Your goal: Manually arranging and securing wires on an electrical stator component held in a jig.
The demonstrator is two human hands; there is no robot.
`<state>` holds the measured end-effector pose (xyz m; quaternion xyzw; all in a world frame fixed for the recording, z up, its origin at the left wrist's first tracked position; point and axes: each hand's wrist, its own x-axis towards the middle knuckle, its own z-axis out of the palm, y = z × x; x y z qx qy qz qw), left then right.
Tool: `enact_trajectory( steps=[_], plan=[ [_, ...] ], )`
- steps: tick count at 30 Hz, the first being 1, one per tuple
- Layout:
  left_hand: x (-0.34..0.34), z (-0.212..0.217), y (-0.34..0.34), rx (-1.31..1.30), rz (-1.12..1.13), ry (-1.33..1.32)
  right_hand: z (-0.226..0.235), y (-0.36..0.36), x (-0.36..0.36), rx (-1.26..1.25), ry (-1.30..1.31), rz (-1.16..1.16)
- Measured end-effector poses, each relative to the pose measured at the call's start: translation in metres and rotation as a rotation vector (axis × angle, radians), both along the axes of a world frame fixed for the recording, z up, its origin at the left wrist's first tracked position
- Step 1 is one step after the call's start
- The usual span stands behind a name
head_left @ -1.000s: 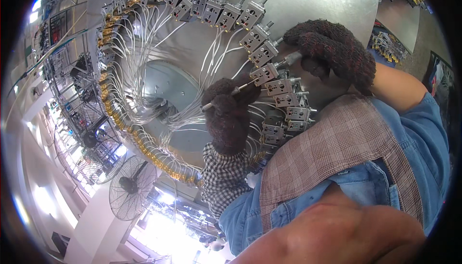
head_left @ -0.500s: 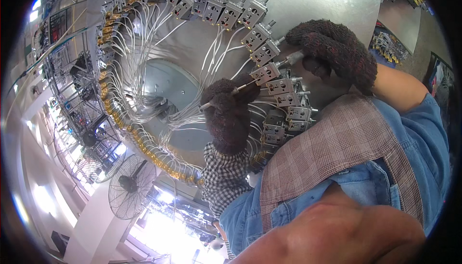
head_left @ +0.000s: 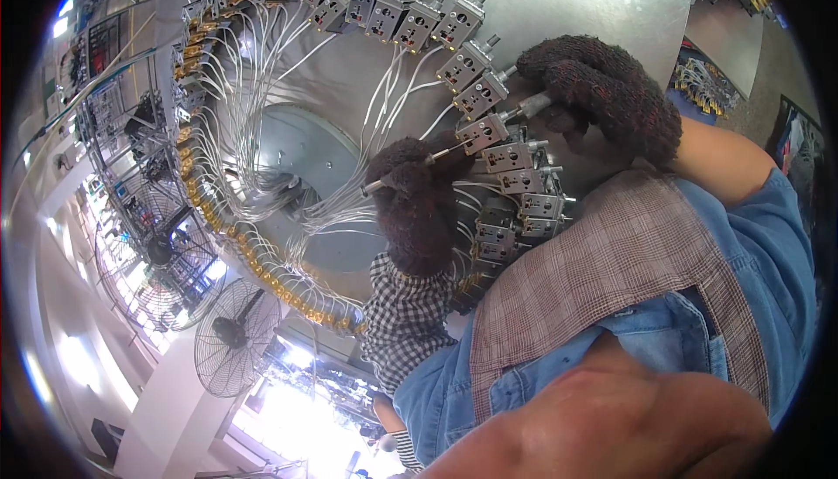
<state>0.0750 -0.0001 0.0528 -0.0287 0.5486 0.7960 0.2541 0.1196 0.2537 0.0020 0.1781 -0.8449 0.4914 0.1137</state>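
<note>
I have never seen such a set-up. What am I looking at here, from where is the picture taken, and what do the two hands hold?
The picture comes from a wide fisheye camera on a person's head, so straight edges look bent. No robot is here: a person works with two hands in dark knit gloves. In front is a round metal disc with a ring of small grey blocks on its edge; thin white wires run from them toward the middle. The left hand holds a thin metal tool whose tip points at one block. The right hand grips a short metal piece at a neighbouring block. Floor fans stand behind.
</note>
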Motion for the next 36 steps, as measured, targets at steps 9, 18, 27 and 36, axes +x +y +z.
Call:
enact_trajectory(
  steps=[9,18,27,36],
  plan=[
    [-0.003,0.003,-0.003,0.084,-0.027,-0.053,0.013,0.001,-0.002,-0.053,-0.061,-0.025],
    [-0.002,0.010,0.003,0.011,0.068,-0.156,0.030,-0.001,-0.002,-0.694,-0.567,-0.011],
    [0.001,0.009,0.005,0.071,0.056,-0.086,-0.008,-0.006,0.018,-0.057,-0.094,-0.095],
    [0.001,-0.002,-0.004,0.112,-0.011,0.044,0.021,-0.013,0.005,-0.787,-0.718,-0.132]
  ],
)
